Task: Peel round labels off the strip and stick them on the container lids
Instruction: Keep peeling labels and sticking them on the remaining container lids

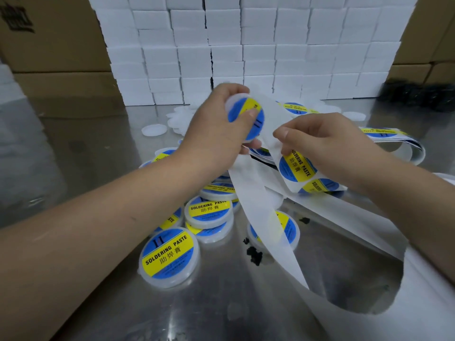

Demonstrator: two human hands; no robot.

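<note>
We see the left hand (216, 119) raised above the shiny steel bench (98, 148). Its fingers are curled round the rim of a round translucent white plastic container (246, 116), and the thumb presses on the blue-and-yellow label on its lid. The lid is on, so we cannot tell what is inside.

Just beside it, the right hand (327, 143) has its fingers clenched in a pinch on the white paper backing strip (253, 200). They grip right above a round blue-and-yellow "SOLDERING PASTE" label (296, 166) that sits on the strip.

Under the hands lies a heap of closed, labelled containers (209, 212), some leaning on one another. The nearest one (170, 257) lies at the heap's front edge. Another (290, 232) is partly behind the hanging strip. Plain white lids (154, 130) lie farther back.

A wall of stacked white boxes (246, 45) closes the far edge, with brown cardboard cartons (56, 45) on the left. The bench shows bare steel left of the heap and toward us. On the right, loops of strip cover it. Black crumbs (254, 254) lie near the strip.
</note>
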